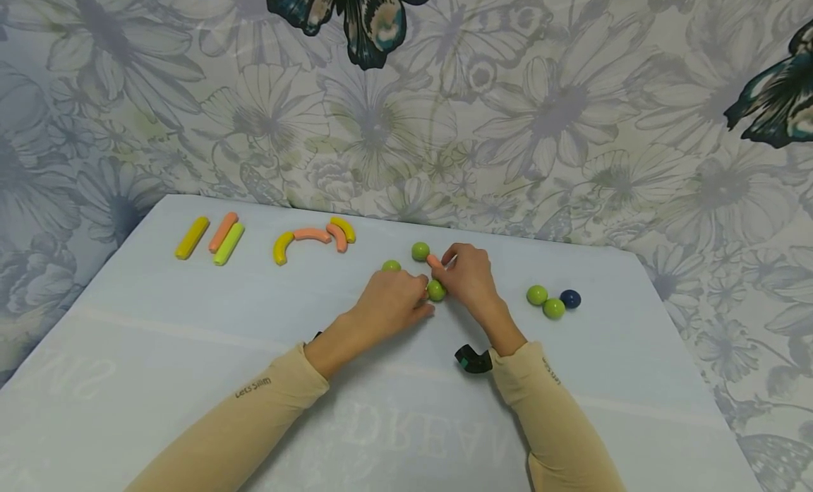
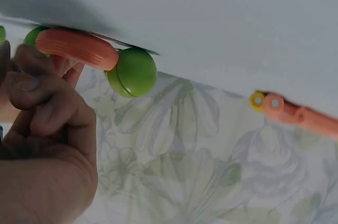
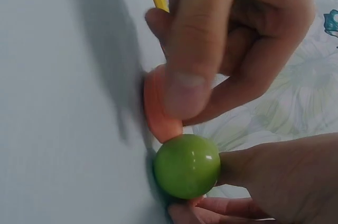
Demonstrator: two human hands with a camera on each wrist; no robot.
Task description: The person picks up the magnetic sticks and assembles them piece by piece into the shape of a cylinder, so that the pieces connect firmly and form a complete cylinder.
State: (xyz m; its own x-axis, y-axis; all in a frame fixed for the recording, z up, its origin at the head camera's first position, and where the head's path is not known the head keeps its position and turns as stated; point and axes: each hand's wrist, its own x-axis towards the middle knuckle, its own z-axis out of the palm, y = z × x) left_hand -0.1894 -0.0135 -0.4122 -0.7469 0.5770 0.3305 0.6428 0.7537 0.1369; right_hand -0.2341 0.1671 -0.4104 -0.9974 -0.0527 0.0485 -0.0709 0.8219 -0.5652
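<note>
My right hand [image 1: 466, 274] pinches an orange curved stick [image 3: 158, 109] between thumb and fingers. Its lower end meets a glossy green ball [image 3: 187, 166]. Around that ball, my left hand [image 1: 392, 301] curls its fingers, gripping it from the side. The left wrist view shows another orange curved stick [image 2: 76, 48] by the left fingers, its end against a second green ball [image 2: 132, 73]; the left hand hides this stick in the head view. A third green ball [image 1: 420, 250] lies just behind the right fingertips.
On the right lie two green balls [image 1: 537, 295] and a dark blue ball [image 1: 571, 298]. A chain of yellow and orange curved sticks [image 1: 311, 234] is at the back left, near straight yellow [image 1: 192, 238], orange [image 1: 224, 232] and lime [image 1: 229, 245] sticks. A patterned cloth [image 1: 406, 139] hangs behind the table.
</note>
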